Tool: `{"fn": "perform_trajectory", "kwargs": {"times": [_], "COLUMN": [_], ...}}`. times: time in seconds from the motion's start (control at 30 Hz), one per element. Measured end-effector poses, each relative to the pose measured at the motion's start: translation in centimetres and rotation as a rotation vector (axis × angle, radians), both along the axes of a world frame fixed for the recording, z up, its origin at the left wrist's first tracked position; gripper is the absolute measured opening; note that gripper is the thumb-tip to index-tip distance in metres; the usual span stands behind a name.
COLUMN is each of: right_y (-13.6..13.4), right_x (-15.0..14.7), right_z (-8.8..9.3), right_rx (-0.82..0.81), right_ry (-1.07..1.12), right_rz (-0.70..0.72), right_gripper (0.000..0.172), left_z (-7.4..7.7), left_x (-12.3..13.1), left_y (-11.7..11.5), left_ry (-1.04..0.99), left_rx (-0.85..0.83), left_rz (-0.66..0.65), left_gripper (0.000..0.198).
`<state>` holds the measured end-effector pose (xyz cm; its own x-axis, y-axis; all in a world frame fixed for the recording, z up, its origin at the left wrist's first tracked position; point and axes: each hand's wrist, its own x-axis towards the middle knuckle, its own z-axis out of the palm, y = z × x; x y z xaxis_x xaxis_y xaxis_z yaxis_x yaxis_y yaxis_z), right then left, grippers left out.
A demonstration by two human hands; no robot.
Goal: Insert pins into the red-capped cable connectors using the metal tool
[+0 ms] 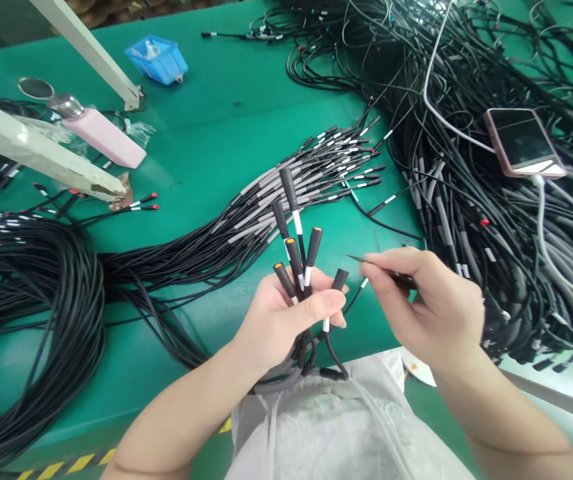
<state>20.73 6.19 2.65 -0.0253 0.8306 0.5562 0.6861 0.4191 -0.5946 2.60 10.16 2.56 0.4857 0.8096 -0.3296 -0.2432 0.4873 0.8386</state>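
Observation:
My left hand (pixel 286 313) is closed around a bunch of black cables with connectors (pixel 292 257) that fan out above the fingers. Some connector ends are orange inside, and white labels sit below the plugs. One black connector (pixel 339 280) is pinched under the left thumb and tilts to the right. My right hand (pixel 429 303) grips slim dark tweezers (pixel 361 259), their fine tip pointing left toward that connector without touching it. Below the left hand the cables hang down to my lap, partly hidden by the hand.
A long bundle of black cables (pixel 176 257) lies across the green table (pixel 216 107). A tangled cable heap (pixel 391 73) fills the right, with a phone (pixel 523 143) and white cords on it. A pink bottle (pixel 109 137), a blue bin (pixel 159 63) and metal posts (pixel 41 150) stand left.

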Motion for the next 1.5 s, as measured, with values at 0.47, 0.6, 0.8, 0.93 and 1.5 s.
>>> {"fn": "perform_trajectory", "kwargs": {"times": [0.47, 0.6, 0.8, 0.93, 1.5], "right_y": [0.9, 0.9, 0.4, 0.0, -0.3], "right_x": [0.3, 0.7, 0.6, 0.2, -0.2], "right_z": [-0.4, -0.7, 0.2, 0.4, 0.3], "right_rx": [-0.071, -0.170, -0.240, -0.223, -0.184], "right_ry": [0.031, 0.225, 0.229, 0.241, 0.182], "right_rz": [-0.065, 0.019, 0.142, 0.118, 0.066], "right_gripper": [0.013, 0.020, 0.009, 0.009, 0.010], "left_z": [0.0, 0.1, 0.0, 0.1, 0.4], "left_x": [-0.1, 0.1, 0.2, 0.3, 0.2], "left_y": [0.1, 0.2, 0.1, 0.1, 0.0], "left_ry": [-0.064, -0.082, -0.103, -0.097, -0.070], "left_rx": [0.039, 0.027, 0.011, -0.018, -0.008], "left_rz": [-0.046, -0.042, -0.054, -0.030, -0.049], "left_gripper": [0.010, 0.010, 0.011, 0.010, 0.010]}}
